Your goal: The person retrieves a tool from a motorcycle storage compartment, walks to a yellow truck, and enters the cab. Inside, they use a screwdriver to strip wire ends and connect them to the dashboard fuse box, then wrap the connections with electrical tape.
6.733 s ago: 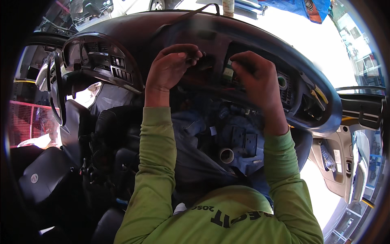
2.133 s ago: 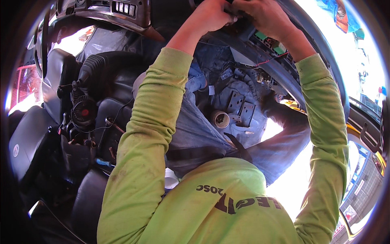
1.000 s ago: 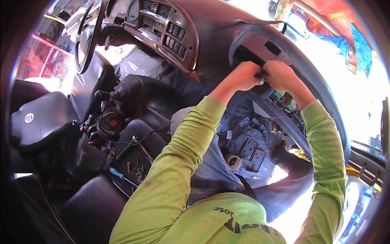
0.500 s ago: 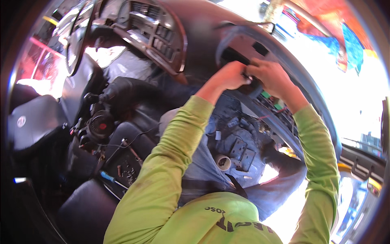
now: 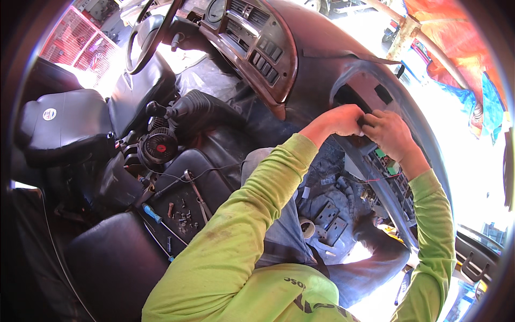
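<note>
Both my hands meet fingertip to fingertip at the opening (image 5: pixel 365 88) in the passenger side of a vehicle's dashboard (image 5: pixel 316 72). My left hand (image 5: pixel 345 119) is closed, thumb and fingers pinched toward the right one. Curled inward, my right hand (image 5: pixel 390 135) is closed too. Something small and dark sits between the fingertips, too covered to name. Below the right wrist, an uncovered panel with green blocks (image 5: pixel 391 167) and wiring shows along the dashboard's lower edge. A thin red wire (image 5: pixel 382 179) runs beside it.
On the black seat (image 5: pixel 185 161) to my left lie a ratchet wrench (image 5: pixel 196 192), a blue-handled screwdriver (image 5: pixel 152 212) and several loose bolts (image 5: pixel 185 219). A small fan (image 5: pixel 159 146) stands by the gear lever. A white cup (image 5: pixel 307 228) and dark metal plates (image 5: pixel 328 222) are by my legs.
The view has shifted, so the dashboard and seats sit farther right and most lie lower in the picture. My hands stay together at the dashboard opening, fingers still pinched.
</note>
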`<state>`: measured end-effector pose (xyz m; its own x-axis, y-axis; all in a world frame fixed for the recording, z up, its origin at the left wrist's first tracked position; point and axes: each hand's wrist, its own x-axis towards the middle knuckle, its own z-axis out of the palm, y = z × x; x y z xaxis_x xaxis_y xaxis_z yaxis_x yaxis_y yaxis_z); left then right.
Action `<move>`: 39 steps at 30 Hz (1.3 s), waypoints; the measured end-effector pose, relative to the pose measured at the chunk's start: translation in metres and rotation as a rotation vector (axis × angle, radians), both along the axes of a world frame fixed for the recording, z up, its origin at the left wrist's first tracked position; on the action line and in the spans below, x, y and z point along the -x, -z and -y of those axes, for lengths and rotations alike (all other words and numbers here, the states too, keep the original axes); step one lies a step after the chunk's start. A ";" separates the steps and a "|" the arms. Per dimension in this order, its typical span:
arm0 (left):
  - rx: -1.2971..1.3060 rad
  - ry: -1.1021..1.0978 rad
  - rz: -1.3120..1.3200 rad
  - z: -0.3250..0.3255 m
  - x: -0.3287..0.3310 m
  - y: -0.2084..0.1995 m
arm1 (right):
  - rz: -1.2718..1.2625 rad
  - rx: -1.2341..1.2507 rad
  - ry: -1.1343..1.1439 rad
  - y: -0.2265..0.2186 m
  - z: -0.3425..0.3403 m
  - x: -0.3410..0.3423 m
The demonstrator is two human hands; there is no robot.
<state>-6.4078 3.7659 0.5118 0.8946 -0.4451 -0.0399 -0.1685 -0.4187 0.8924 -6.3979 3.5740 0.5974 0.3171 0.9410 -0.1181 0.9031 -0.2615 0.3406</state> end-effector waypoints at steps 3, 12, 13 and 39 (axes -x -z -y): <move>0.007 -0.012 -0.027 0.000 -0.001 0.000 | -0.002 -0.040 0.002 0.001 -0.001 -0.001; -0.042 -0.094 0.012 0.006 0.005 0.001 | -0.060 -0.078 0.246 0.010 -0.004 0.016; -0.016 -0.107 0.010 0.007 0.007 0.002 | -0.076 -0.086 0.302 0.009 -0.005 0.017; -0.029 -0.328 0.374 0.022 0.030 0.017 | -0.359 -0.058 0.995 -0.010 -0.047 0.010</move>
